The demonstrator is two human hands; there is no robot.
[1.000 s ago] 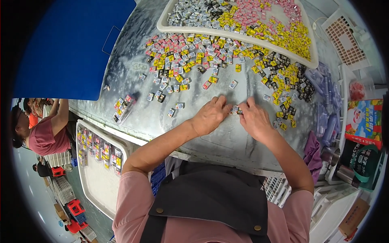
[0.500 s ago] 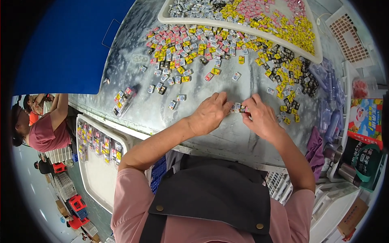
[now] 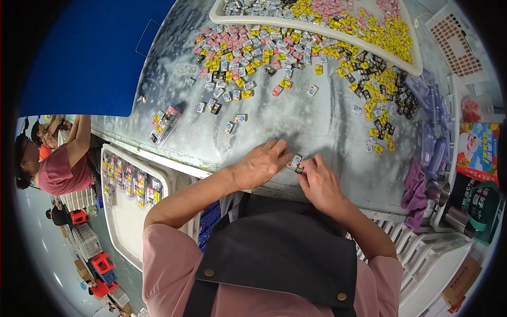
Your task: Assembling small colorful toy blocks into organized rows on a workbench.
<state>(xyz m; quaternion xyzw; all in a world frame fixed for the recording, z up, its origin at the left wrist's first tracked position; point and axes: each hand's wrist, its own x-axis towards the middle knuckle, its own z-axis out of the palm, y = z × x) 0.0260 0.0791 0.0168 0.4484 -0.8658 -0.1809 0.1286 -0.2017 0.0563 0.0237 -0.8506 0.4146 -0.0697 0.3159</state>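
Near the front of the grey table point(image 3: 208, 154), my left hand point(image 3: 261, 165) and my right hand point(image 3: 321, 182) face each other. Between their fingertips is a short row of small printed packs point(image 3: 295, 161), white and black. My left fingers are closed at its left end, my right fingers at its right end. Part of the row is hidden by the fingers. Beyond my left hand lie two loose white-and-blue packs point(image 3: 229, 128). Farther left, a clear case point(image 3: 163, 126) filled with pink, yellow and black packs rests on the table.
A heap of small packs point(image 3: 237, 50) spreads across the far table, below a white tray point(image 3: 317, 35) of more packs. Clear plastic cases point(image 3: 434, 142) and a purple cloth point(image 3: 413, 191) lie at the right. Filled cases stand in a white tray point(image 3: 124, 224) at lower left. A co-worker point(image 3: 63, 169) is beyond.
Both hands have come nearer to me and slightly left, bringing the row of packs toward the table's front edge. Their fingers stay closed at it.
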